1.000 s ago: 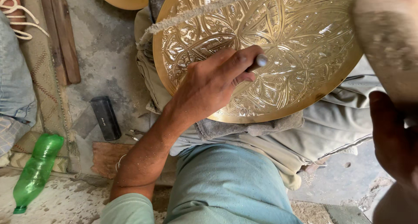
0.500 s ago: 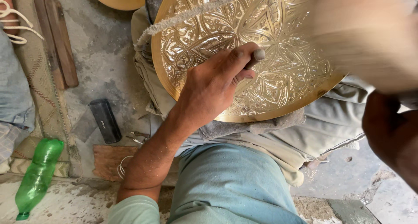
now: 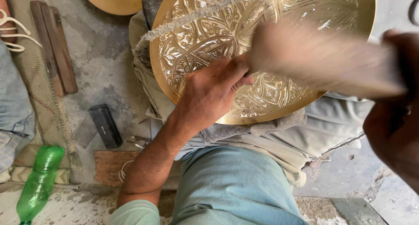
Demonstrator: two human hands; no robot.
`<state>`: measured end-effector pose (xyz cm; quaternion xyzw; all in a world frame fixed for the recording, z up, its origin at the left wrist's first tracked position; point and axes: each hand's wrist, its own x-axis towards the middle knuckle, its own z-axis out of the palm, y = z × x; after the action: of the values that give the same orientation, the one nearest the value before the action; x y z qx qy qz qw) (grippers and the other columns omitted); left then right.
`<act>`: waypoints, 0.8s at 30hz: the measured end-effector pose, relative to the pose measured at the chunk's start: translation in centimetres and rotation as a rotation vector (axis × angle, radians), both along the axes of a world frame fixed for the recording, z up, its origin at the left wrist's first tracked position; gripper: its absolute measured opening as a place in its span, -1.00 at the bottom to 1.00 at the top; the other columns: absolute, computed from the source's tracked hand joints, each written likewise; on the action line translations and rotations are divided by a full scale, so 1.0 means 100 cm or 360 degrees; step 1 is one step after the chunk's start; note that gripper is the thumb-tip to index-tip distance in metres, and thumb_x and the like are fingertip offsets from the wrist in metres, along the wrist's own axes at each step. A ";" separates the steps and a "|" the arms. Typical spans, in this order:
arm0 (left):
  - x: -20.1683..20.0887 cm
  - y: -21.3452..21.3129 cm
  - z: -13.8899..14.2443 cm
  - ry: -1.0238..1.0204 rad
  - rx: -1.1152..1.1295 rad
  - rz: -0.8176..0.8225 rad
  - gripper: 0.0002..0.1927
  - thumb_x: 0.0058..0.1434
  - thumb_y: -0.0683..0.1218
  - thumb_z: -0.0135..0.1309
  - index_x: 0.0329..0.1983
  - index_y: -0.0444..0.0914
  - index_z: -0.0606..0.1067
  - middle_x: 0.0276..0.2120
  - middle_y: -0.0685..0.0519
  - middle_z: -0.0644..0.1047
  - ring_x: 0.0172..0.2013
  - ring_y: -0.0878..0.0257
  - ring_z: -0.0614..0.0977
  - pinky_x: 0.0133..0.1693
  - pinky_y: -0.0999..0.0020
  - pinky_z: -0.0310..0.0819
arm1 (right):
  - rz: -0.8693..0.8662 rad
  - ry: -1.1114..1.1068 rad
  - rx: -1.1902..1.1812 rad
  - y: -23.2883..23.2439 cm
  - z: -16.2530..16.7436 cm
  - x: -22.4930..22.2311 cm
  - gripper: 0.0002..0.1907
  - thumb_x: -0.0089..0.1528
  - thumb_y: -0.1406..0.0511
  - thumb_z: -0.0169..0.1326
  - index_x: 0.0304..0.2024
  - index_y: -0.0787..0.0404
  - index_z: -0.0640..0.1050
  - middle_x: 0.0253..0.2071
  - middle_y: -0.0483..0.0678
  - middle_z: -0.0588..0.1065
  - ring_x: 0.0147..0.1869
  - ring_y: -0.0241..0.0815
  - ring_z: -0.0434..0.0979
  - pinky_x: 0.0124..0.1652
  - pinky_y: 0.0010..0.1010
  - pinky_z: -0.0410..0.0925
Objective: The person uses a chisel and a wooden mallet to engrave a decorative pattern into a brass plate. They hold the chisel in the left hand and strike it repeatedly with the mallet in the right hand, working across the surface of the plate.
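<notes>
A round engraved brass tray (image 3: 218, 37) lies tilted on folded grey cloth (image 3: 257, 129) over the person's lap, its floral chasing facing up. The left hand (image 3: 214, 91) rests on the lower middle of the tray with its grip closed around a small tool, of which almost nothing shows past the curled fingers (image 3: 238, 76). Just right of that grip, a pale wooden mallet (image 3: 318, 63), blurred by motion, crosses the tray with its broad head close to the left fingers. The right hand (image 3: 393, 115) sits at the right edge of the view, dark and blurred, with its grip closed on the mallet's handle end. Left of the left grip, on the concrete floor (image 3: 104, 59), lie two dark wooden bars (image 3: 54, 46) and, nearer the forearm, a small black block (image 3: 104, 125). Further down and left, a green plastic bottle (image 3: 39, 181) lies on its side. Above the left grip, past the tray's upper rim, the edge of a second brass dish (image 3: 113, 0) shows.
</notes>
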<state>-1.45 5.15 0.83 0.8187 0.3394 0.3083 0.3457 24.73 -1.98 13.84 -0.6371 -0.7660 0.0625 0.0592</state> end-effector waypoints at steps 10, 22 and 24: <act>-0.001 0.000 0.000 -0.0037 0.0029 0.0018 -0.63 0.46 -0.16 0.18 0.25 -0.10 0.34 -0.10 0.08 0.58 -0.17 0.26 0.73 -0.22 0.44 0.74 | -0.0001 0.0033 -0.0001 0.008 0.001 -0.001 -0.39 0.14 0.68 -0.14 0.29 0.55 0.33 0.01 0.37 0.51 0.03 0.16 0.64 0.01 -0.31 0.51; 0.000 -0.001 0.002 -0.0130 -0.0070 0.0058 -0.62 0.52 -0.19 0.12 0.31 -0.14 0.31 -0.08 0.03 0.61 -0.10 0.25 0.76 -0.15 0.45 0.77 | 0.0002 0.0020 -0.0030 0.010 0.004 -0.004 -0.39 0.14 0.68 -0.15 0.28 0.56 0.35 -0.01 0.37 0.51 0.01 0.16 0.64 -0.02 -0.29 0.51; 0.000 -0.001 0.002 -0.0104 -0.0051 0.0057 -0.61 0.50 -0.18 0.14 0.31 -0.14 0.31 -0.10 0.02 0.61 -0.14 0.24 0.75 -0.18 0.43 0.76 | 0.0014 0.0019 -0.0011 0.010 0.003 -0.004 -0.40 0.13 0.68 -0.15 0.28 0.57 0.35 -0.01 0.37 0.51 0.00 0.16 0.64 -0.02 -0.29 0.51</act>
<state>-1.46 5.08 0.98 0.7963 0.3473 0.3356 0.3641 24.32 -0.96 14.17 -0.6335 -0.7682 0.0692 0.0613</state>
